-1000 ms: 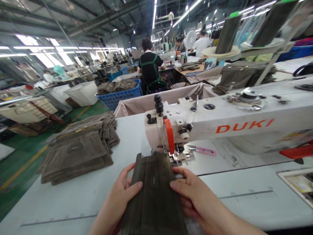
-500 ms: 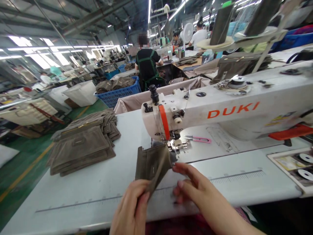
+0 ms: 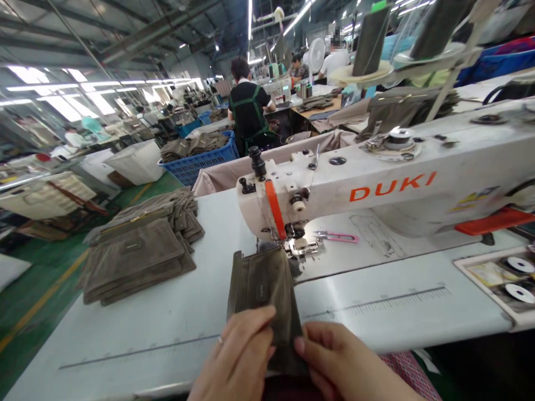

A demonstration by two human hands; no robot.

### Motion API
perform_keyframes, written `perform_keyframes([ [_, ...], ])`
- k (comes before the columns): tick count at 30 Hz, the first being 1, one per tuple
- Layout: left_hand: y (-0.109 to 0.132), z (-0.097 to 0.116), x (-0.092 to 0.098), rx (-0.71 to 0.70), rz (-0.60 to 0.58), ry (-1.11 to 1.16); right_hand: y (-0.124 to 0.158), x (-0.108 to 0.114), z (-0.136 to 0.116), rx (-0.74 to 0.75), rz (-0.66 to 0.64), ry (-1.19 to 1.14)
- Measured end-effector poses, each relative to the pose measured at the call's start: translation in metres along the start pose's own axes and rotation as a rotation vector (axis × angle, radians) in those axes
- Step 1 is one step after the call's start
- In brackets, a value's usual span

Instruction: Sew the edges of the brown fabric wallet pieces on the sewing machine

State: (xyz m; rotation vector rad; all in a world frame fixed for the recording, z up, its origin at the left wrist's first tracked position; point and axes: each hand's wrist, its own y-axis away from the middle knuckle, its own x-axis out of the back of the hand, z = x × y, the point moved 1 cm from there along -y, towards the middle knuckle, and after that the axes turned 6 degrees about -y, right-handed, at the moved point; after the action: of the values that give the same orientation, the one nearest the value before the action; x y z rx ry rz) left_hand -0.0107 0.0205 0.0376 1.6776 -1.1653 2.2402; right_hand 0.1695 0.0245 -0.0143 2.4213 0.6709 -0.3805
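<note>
A dark brown fabric bag piece with a small label patch lies on the sewing machine bed. Its far edge reaches the presser foot and needle area of the white sewing machine. My left hand is closed on the near part of the fabric, fingers over its top. At the lower right corner, my right hand pinches the edge between thumb and fingers. A pair of pink thread snips lies just right of the presser foot.
A stack of brown bag pieces sits on the table at left. Bobbins lie in a tray at right. Behind the machine are a cloth-lined bin, a blue basket, thread cones and a seated co-worker.
My right hand has moved down and toward me and taken hold of the fabric's right edge. The folded-up side now lies flatter, and my left hand has shifted over the fabric.
</note>
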Motion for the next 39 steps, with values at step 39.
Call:
perform_keyframes([
  [39, 0.023, 0.023, -0.04, -0.164, -0.091, 0.073, 0.031, 0.031, 0.018, 1.256, 0.228, 1.2],
])
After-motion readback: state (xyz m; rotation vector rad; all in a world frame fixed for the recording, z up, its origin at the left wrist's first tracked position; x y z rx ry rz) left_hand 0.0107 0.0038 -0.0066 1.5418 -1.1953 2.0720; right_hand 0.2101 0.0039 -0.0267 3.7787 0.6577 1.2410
